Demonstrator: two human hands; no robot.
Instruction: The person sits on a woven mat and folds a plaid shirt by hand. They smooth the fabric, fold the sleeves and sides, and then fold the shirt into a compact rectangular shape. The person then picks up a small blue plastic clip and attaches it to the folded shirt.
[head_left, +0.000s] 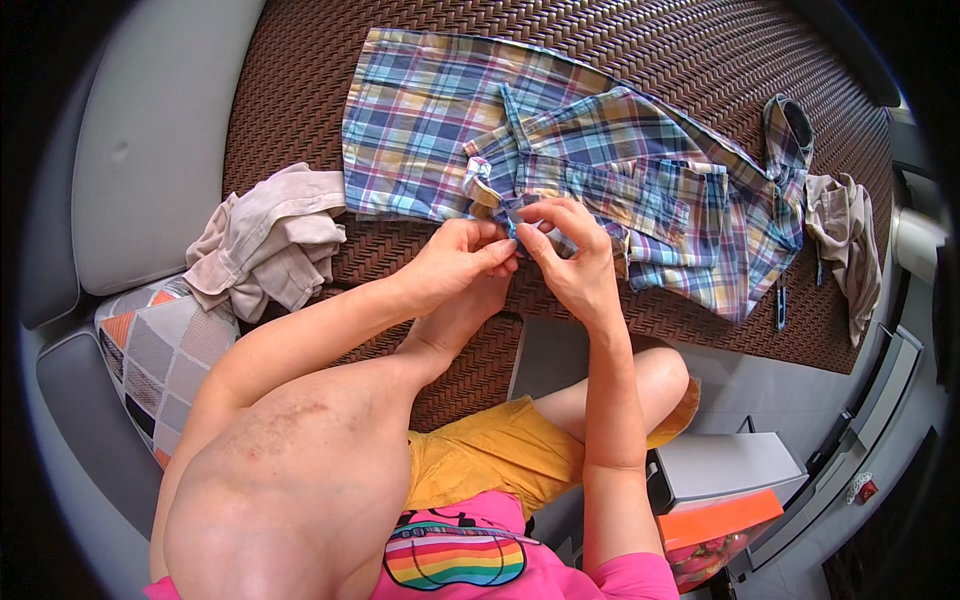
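A plaid shirt in blue, yellow and white lies spread over a brown woven surface. My left hand pinches a bunched edge of its cloth near the front edge of that surface, just above my bare foot. Facing it, my right hand has thumb and forefinger closed on the same small bluish bit of cloth. Whether something tiny is also between the fingertips is too small to tell. The shirt's collar stands up at the far right.
Crumpled beige cloth lies at the left, partly over a patterned cushion. Another beige garment hangs at the right edge, near a small blue tool. A white box and an orange-topped package stand low at the right.
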